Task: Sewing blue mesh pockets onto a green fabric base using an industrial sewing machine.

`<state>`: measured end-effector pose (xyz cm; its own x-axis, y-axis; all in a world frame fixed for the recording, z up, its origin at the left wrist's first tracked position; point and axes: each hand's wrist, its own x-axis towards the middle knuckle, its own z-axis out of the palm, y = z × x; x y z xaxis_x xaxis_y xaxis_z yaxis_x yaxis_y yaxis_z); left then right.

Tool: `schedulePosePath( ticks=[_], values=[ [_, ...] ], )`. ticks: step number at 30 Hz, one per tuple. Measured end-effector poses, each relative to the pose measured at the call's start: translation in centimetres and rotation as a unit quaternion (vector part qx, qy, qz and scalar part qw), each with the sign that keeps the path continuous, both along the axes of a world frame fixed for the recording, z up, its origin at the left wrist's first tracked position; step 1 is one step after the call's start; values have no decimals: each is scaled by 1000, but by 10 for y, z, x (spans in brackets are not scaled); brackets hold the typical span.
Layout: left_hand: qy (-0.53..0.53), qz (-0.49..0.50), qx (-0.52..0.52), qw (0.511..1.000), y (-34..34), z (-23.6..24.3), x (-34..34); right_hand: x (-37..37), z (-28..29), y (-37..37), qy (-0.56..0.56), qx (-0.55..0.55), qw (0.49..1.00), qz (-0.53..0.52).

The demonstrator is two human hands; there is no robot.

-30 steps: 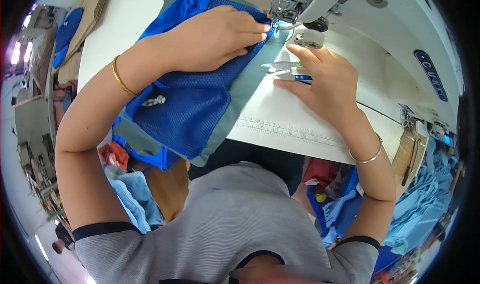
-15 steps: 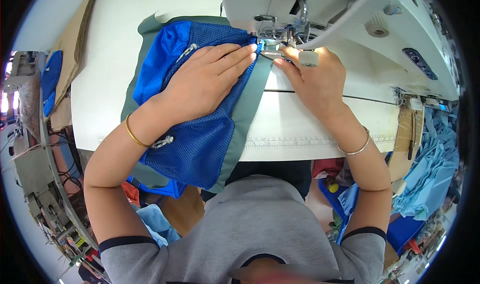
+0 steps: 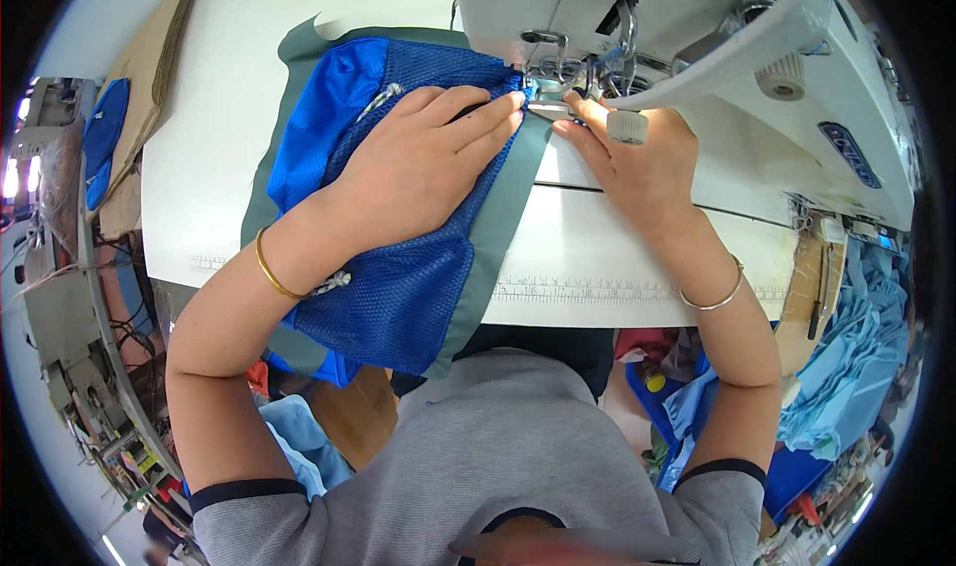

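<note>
Palm down, my left hand (image 3: pixel 423 158) lies flat on a blue mesh fabric piece (image 3: pixel 408 292), fingers stretched toward the sewing machine's needle area. The mesh joins a plain bright blue panel (image 3: pixel 319 118) and carries pale cord loops (image 3: pixel 380 100). Under it lies a grey-green fabric sheet (image 3: pixel 495 237), showing along both sides. My right hand (image 3: pixel 647 158) is at the presser foot (image 3: pixel 550 108), beside the fabric's right edge. Its thumb and forefinger are drawn together there; what they pinch is too small to make out, and the other fingers are partly hidden behind a white knob (image 3: pixel 627 126).
The white sewing machine head (image 3: pixel 737 58) overhangs the work at upper right. A ruler strip (image 3: pixel 588 289) runs along the front edge of the white table (image 3: pixel 229 88). Light blue fabric (image 3: pixel 846 352) is heaped at right. Cardboard (image 3: pixel 149 68) stands at left.
The picture has shifted slightly, with the machine now farther right. My hands keep nearly the same places at the presser foot; the left fingers are a little more spread.
</note>
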<state>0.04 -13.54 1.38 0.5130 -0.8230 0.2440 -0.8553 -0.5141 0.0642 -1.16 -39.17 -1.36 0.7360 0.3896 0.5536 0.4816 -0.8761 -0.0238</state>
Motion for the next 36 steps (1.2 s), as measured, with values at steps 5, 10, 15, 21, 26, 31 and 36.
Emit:
schedulePosePath(
  ticks=[5, 10, 15, 21, 26, 31, 36],
  values=[
    [-8, 3, 1, 1000, -1, 1, -2, -1, 0, -3, 30, -4, 1000, -4],
    [-9, 10, 7, 1000, -4, -1, -1, -33, 17, 0, 62, 47, 997, 16],
    [-8, 6, 15, 1000, -4, 0, -1, -110, 17, 35, 153, 84, 965, 194],
    [1, 33, 25, 999, -17, 7, -14, -140, 10, 28, 136, 23, 971, 195],
    [102, 21, 63, 993, -11, 44, -37, -142, 25, -10, 142, -33, 971, 189],
    [163, -93, 137, 973, 12, 68, -55, -132, 29, -18, 213, 25, 956, 201],
    [-38, -157, 105, 981, 16, 56, -67, -119, 41, -1, 286, 315, 898, 109]
  ],
)
